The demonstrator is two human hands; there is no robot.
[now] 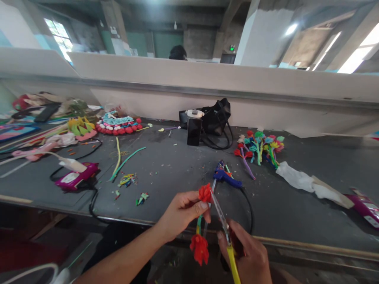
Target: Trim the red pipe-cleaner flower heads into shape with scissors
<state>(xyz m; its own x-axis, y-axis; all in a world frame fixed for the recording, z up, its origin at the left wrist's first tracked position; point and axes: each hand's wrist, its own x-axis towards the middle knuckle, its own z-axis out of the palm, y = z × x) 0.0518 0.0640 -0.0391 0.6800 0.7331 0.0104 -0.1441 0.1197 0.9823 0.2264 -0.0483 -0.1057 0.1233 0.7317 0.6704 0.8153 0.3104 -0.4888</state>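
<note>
Head view — the left hand (186,211) pinches a ruffled red flower (205,192) in its fingers by the dark grey worktop (168,161) edge, a second red bloom (199,248) hanging below — the right hand (251,252) curls its fingers round yellow-handled metal scissors (220,213), tip beside the petals!

L hand (188,207) pinches, thumb (197,210) extended w/ index finger (189,195) just above it; bare L forearm (127,252) slants up to the grip from lower left. R hand (250,252), just below & rt. of L grip, curls inward, R thumb (222,240) on the side nearest L hand.
</note>
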